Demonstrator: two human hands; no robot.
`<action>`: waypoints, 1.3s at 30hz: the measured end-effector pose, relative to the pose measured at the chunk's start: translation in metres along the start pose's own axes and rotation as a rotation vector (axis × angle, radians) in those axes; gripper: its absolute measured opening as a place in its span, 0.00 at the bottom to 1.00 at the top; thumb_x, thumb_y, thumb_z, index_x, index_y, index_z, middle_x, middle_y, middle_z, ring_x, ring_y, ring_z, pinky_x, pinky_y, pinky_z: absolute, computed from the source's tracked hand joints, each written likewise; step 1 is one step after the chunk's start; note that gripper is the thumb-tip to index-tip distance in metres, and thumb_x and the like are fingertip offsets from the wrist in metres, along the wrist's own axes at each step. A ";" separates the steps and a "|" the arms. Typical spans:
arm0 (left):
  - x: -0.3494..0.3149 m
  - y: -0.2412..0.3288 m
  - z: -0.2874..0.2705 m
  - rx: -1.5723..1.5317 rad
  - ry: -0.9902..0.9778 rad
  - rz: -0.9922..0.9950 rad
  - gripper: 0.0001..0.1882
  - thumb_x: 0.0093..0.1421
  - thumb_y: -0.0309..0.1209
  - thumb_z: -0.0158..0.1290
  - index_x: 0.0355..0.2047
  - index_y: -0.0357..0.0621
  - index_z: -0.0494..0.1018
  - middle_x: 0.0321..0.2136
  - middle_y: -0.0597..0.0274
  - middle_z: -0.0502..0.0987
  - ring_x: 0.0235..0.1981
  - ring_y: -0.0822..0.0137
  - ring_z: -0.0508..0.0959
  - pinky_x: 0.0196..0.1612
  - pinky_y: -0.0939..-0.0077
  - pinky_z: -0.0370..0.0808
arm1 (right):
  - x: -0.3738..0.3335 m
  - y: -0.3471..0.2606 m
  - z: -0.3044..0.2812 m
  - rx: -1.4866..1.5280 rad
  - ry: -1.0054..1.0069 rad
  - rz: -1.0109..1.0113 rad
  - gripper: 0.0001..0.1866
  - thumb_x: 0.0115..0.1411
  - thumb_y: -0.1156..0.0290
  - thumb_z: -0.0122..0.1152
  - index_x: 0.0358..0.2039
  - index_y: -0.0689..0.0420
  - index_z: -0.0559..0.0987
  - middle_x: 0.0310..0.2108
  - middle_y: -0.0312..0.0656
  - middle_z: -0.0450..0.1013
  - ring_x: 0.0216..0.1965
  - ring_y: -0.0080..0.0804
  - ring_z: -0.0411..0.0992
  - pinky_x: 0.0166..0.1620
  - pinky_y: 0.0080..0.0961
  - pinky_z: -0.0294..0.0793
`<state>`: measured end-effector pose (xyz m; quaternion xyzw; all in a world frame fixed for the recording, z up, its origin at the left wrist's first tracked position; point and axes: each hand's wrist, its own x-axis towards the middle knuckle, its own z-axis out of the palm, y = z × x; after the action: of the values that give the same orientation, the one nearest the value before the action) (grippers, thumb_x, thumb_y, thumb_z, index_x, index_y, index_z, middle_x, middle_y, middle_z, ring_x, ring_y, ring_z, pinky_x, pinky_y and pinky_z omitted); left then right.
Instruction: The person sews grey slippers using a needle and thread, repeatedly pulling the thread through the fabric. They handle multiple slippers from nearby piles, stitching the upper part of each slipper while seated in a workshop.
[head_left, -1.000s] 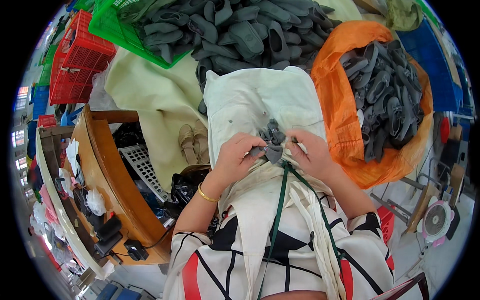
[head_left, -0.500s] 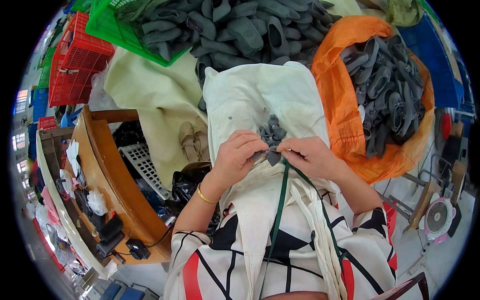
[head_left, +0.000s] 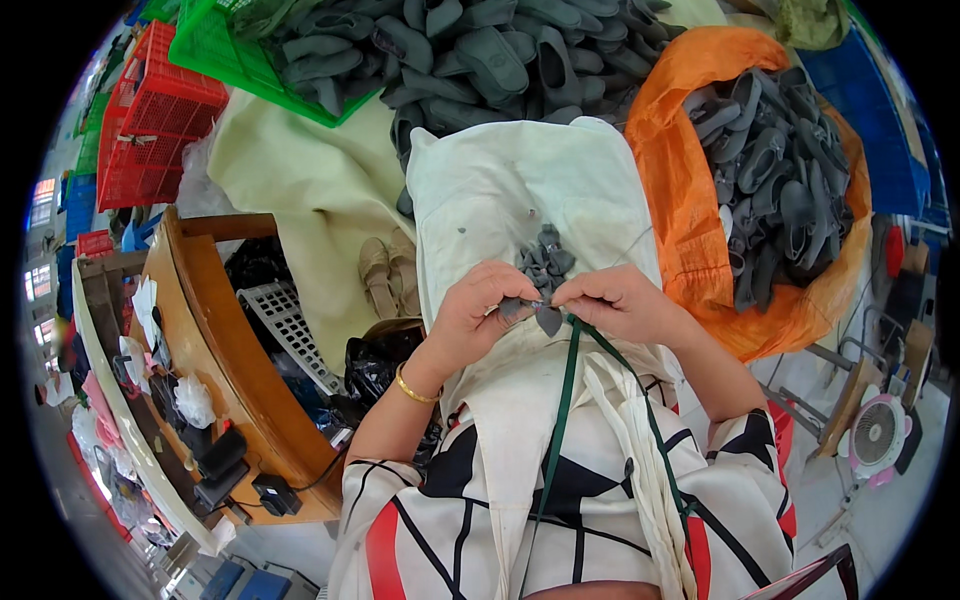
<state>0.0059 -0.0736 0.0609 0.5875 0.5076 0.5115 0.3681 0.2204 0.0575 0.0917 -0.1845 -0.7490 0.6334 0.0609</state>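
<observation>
Two hands (head_left: 475, 308) (head_left: 622, 302), now closer together, grey fabric (head_left: 548, 320) held

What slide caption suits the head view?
Left hand and right hand meet at a small grey piece over white cloth, grey shoes heaped beyond and in an orange sack.

- White cloth (head_left: 490, 180): matt, creased
- Grey bows (head_left: 547, 264): matt cloth
- Bangle (head_left: 412, 391): glossy, gold-coloured metal
- Orange sack (head_left: 680, 200): crinkled plastic
- Desk (head_left: 228, 365): smooth, varnished wood
- Green crate (head_left: 232, 68): glossy plastic

Head fisheye, facing down, close above fingers (head_left: 497, 284).
</observation>
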 end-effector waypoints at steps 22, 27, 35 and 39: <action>-0.009 0.009 0.003 -0.109 -0.041 -0.043 0.11 0.54 0.20 0.63 0.38 0.45 0.80 0.35 0.65 0.80 0.36 0.62 0.75 0.41 0.71 0.72 | -0.008 -0.002 0.020 0.172 0.005 0.127 0.05 0.66 0.72 0.58 0.37 0.59 0.79 0.29 0.32 0.75 0.29 0.17 0.69 0.34 0.17 0.69; -0.008 0.015 0.005 -0.019 -0.035 -0.047 0.12 0.53 0.20 0.64 0.38 0.43 0.79 0.33 0.64 0.79 0.35 0.63 0.75 0.40 0.72 0.71 | -0.009 -0.001 0.020 0.250 0.001 0.208 0.09 0.67 0.67 0.59 0.42 0.58 0.75 0.25 0.30 0.71 0.27 0.15 0.65 0.31 0.16 0.65; -0.011 0.008 0.014 0.023 -0.044 -0.042 0.11 0.53 0.20 0.62 0.37 0.43 0.78 0.31 0.64 0.78 0.32 0.64 0.74 0.36 0.73 0.71 | -0.004 -0.002 0.029 0.280 0.016 0.236 0.16 0.67 0.65 0.58 0.50 0.57 0.70 0.23 0.29 0.67 0.26 0.15 0.64 0.31 0.19 0.65; -0.011 0.008 0.015 0.027 -0.020 -0.191 0.10 0.54 0.21 0.61 0.37 0.41 0.78 0.28 0.62 0.75 0.29 0.67 0.74 0.34 0.74 0.71 | 0.001 -0.001 0.028 0.082 0.111 0.148 0.12 0.64 0.68 0.61 0.45 0.56 0.74 0.24 0.33 0.70 0.25 0.24 0.70 0.30 0.25 0.70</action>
<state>0.0228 -0.0851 0.0633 0.5466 0.5643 0.4612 0.4123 0.2101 0.0315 0.0872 -0.2718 -0.7022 0.6550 0.0630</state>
